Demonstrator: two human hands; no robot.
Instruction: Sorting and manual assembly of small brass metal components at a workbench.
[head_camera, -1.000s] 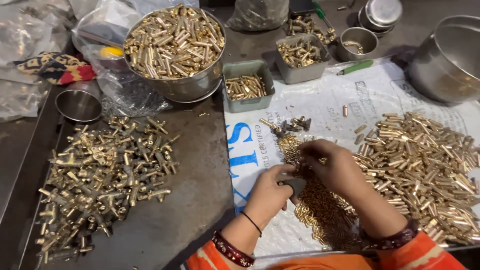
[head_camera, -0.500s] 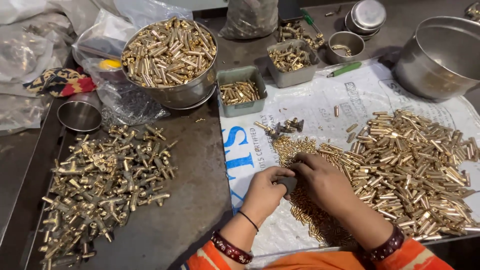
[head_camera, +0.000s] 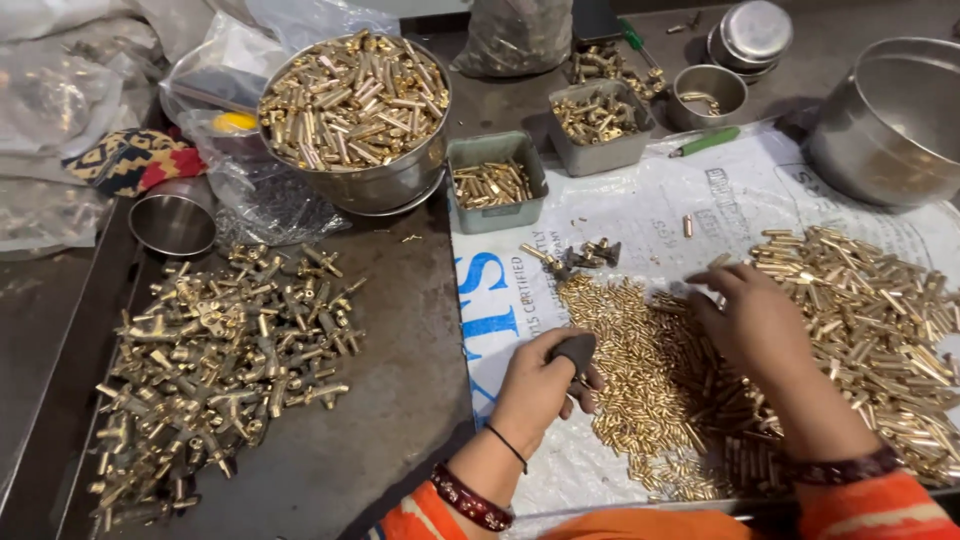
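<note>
My left hand (head_camera: 545, 385) is closed around a small dark tool (head_camera: 577, 350) and rests on the white printed sack sheet (head_camera: 640, 215). To its right, my right hand (head_camera: 755, 320) lies palm down, fingers spread, on a heap of small brass pins (head_camera: 650, 380). Its fingertips reach toward the larger brass tubes (head_camera: 880, 310) piled at the right. Whether it pinches a piece is hidden. A few dark and brass fittings (head_camera: 590, 253) lie just beyond the pins.
A steel bowl of brass tubes (head_camera: 352, 100) stands at the back. Nearby are two grey trays (head_camera: 492, 185) (head_camera: 600, 120) with brass parts, an empty steel pot (head_camera: 885, 120), small steel cups (head_camera: 175, 220), a green pen (head_camera: 705, 141) and assembled brass fittings (head_camera: 210, 360) spread at left.
My right hand has moved away from my left hand to the right, onto the pin heap toward the tube pile. The left hand stays put with the dark tool.
</note>
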